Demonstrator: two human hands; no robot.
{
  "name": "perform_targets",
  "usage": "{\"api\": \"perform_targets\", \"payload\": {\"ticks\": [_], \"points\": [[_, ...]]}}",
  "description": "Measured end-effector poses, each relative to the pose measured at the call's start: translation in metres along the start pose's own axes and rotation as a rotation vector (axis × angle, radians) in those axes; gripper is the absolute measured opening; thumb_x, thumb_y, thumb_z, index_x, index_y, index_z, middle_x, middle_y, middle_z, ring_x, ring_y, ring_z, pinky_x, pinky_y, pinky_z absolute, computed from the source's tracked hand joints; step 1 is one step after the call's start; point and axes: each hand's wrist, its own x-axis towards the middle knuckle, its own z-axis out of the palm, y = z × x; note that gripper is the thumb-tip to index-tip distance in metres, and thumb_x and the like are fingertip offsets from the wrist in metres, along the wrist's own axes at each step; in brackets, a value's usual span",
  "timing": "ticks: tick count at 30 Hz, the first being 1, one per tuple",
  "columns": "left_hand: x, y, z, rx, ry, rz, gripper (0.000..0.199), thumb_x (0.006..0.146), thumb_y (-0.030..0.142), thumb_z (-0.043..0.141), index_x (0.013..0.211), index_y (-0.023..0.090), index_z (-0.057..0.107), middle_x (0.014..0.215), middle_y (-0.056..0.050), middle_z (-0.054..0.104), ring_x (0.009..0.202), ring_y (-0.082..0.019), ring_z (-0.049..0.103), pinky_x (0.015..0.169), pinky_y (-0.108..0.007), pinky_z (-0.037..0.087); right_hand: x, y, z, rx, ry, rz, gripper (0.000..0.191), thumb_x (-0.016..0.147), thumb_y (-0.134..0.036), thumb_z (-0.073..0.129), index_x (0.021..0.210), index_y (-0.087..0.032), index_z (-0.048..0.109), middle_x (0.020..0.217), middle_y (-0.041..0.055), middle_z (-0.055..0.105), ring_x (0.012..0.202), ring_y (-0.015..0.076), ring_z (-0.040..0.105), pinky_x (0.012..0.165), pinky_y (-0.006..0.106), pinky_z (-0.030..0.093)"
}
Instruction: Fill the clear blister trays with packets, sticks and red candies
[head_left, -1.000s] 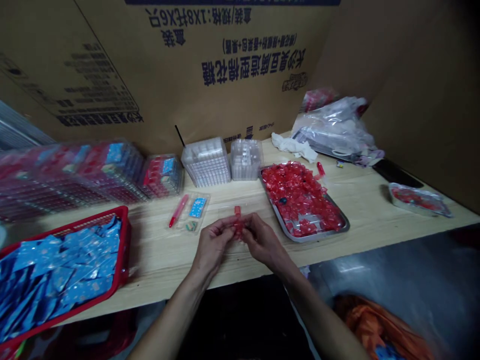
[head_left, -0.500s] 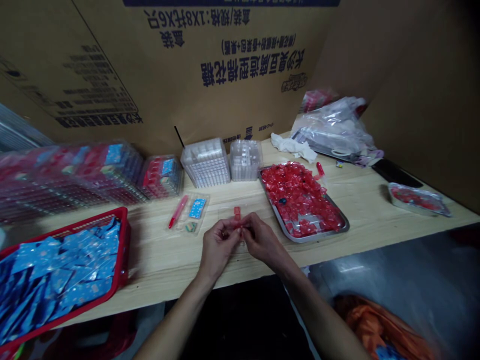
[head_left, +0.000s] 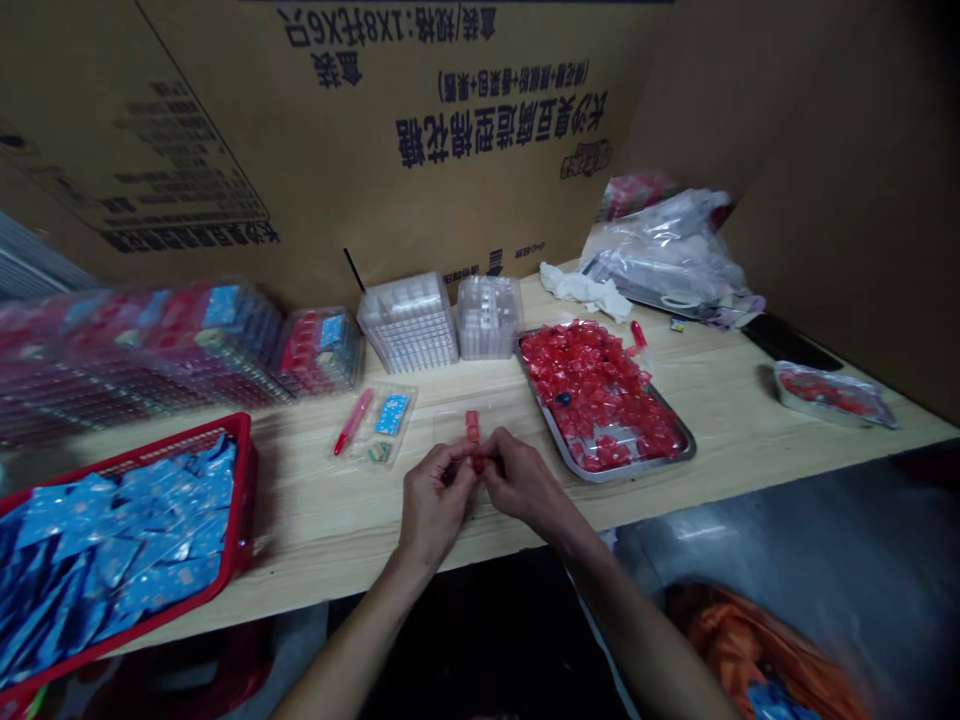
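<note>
My left hand (head_left: 435, 492) and my right hand (head_left: 519, 480) meet near the front of the table, fingertips pinched together on a small red wrapped piece (head_left: 478, 464). The fingers cover most of it, so its exact kind is unclear. Just beyond them, another red piece (head_left: 472, 425) lies in a clear plastic tray (head_left: 444, 424), partly behind my hands. On the right stands a metal tray (head_left: 574, 468) heaped with red wrapped pieces (head_left: 592, 385). To the left, a second clear tray (head_left: 406, 412) holds a red pen-like tube (head_left: 352, 421), a blue packet (head_left: 392, 414) and a small greenish piece (head_left: 378, 453).
A red basket (head_left: 244, 480) of blue packets stands at left. Filled clear trays (head_left: 202, 330) are stacked behind it, and stacked clear trays (head_left: 409, 325) stand at the back. Plastic bags (head_left: 667, 250) and a foil-like dish (head_left: 832, 393) lie right. Cardboard (head_left: 337, 200) walls the table.
The red piece between my fingertips shows more clearly now. My hands stay almost in place, and the whole view has shifted slightly.
</note>
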Motion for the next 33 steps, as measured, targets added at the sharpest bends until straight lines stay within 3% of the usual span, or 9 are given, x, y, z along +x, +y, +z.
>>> {"api": "perform_targets", "payload": {"ticks": [4,7,11,16,21,24,26,29,33], "points": [[0.003,0.005,-0.012,-0.309,-0.133,-0.225,0.03,0.081,0.034,0.073,0.105,0.017,0.076,0.105,-0.008,0.075,0.096,-0.018,0.068,0.09,-0.027,0.05,0.001,0.0,-0.007,0.161,-0.07,0.02,0.006,0.081,-0.019,0.051,0.086,-0.021,0.051,0.07,-0.0016,0.059,0.062,0.0146,0.057,0.059,0.025,0.04],[0.005,0.005,-0.027,-0.309,-0.16,-0.241,0.033,0.077,0.033,0.078,0.105,0.017,0.076,0.104,-0.009,0.076,0.094,-0.019,0.069,0.088,-0.028,0.051,0.001,0.004,-0.011,0.395,-0.173,0.056,0.015,0.085,-0.03,0.052,0.096,-0.02,0.053,0.069,-0.0031,0.058,0.059,0.0134,0.056,0.057,0.025,0.045],[0.002,-0.005,-0.034,0.101,-0.174,0.028,0.016,0.08,0.028,0.074,0.094,0.02,0.077,0.088,-0.005,0.074,0.078,-0.016,0.066,0.074,-0.026,0.051,0.003,0.018,-0.007,0.415,-0.08,0.132,0.031,0.085,-0.037,0.054,0.11,-0.02,0.053,0.073,-0.0024,0.061,0.063,0.0141,0.06,0.061,0.027,0.05],[0.001,-0.021,-0.02,0.398,-0.337,0.385,0.021,0.09,0.022,0.059,0.098,0.023,0.078,0.103,-0.009,0.075,0.096,-0.02,0.07,0.083,-0.031,0.056,0.004,0.032,0.004,0.268,-0.043,0.184,0.025,0.083,-0.028,0.053,0.107,-0.021,0.055,0.077,-0.0007,0.066,0.073,0.016,0.064,0.067,0.028,0.051],[0.001,-0.031,-0.019,0.531,-0.382,0.49,0.028,0.095,0.019,0.05,0.096,0.024,0.078,0.108,-0.009,0.074,0.1,-0.019,0.071,0.084,-0.032,0.058,0.005,0.032,0.005,0.234,-0.051,0.195,0.025,0.081,-0.022,0.049,0.104,-0.019,0.057,0.078,0.0001,0.065,0.074,0.0155,0.063,0.069,0.028,0.052],[-0.009,-0.035,-0.024,0.549,-0.347,0.542,0.027,0.097,0.021,0.05,0.107,0.024,0.075,0.114,-0.011,0.072,0.107,-0.02,0.069,0.089,-0.033,0.058,0.005,0.028,0.005,0.339,-0.061,0.238,0.025,0.079,-0.025,0.05,0.101,-0.018,0.057,0.077,0.0001,0.064,0.072,0.0155,0.062,0.068,0.03,0.052],[-0.024,-0.037,-0.027,0.584,-0.319,0.586,0.03,0.095,0.027,0.058,0.122,0.022,0.068,0.124,-0.014,0.068,0.114,-0.023,0.066,0.094,-0.037,0.058,0.003,0.026,0.004,0.455,-0.082,0.263,0.027,0.078,-0.03,0.052,0.102,-0.018,0.056,0.078,-0.0003,0.063,0.069,0.015,0.062,0.066,0.03,0.052],[-0.055,-0.04,-0.03,0.704,-0.29,0.67,0.056,0.089,0.032,0.068,0.14,0.018,0.052,0.132,-0.02,0.061,0.122,-0.03,0.06,0.097,-0.046,0.056,-0.001,0.024,-0.002,0.52,-0.036,0.253,0.033,0.076,-0.039,0.055,0.101,-0.018,0.057,0.078,-0.0005,0.061,0.064,0.0143,0.06,0.061,0.03,0.051],[-0.085,-0.039,-0.036,0.802,-0.228,0.783,0.039,0.091,0.011,0.056,0.128,0.018,0.058,0.114,-0.015,0.068,0.104,-0.025,0.066,0.088,-0.038,0.058,-0.008,0.033,-0.013,0.456,0.046,0.264,0.037,0.072,-0.044,0.062,0.099,-0.018,0.059,0.077,0.0006,0.061,0.064,0.0158,0.059,0.057,0.029,0.049]]}}
